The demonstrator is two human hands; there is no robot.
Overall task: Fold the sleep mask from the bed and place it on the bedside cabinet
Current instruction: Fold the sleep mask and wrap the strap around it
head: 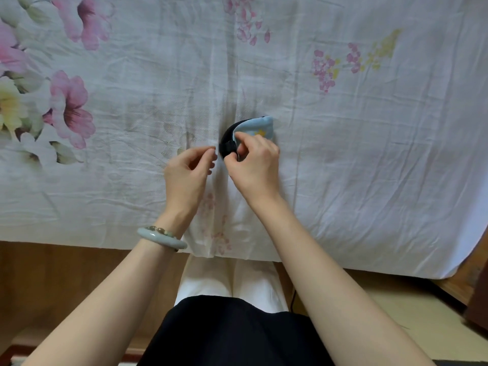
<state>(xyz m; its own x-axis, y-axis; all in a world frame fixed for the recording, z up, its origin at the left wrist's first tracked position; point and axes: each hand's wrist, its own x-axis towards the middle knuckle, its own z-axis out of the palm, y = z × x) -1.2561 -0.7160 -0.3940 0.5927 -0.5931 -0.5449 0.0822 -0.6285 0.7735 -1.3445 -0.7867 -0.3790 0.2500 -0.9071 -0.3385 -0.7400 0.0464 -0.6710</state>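
The sleep mask (pixel 260 128) lies folded on the bed (pixel 369 154), light blue with a yellow star on its top face and black on its inner side, with a black strap at its left end. My right hand (pixel 254 165) pinches the mask's left end and the strap between thumb and fingers. My left hand (pixel 188 171) hovers just left of the mask, fingers curled and pinched together, and I cannot see anything in it. The bedside cabinet is not in view.
The bed carries a wrinkled white sheet printed with pink flowers (pixel 70 112). Its front edge hangs over a wooden frame (pixel 66 273). A dark wooden piece of furniture (pixel 478 294) stands at the right edge. A jade bangle (pixel 161 237) sits on my left wrist.
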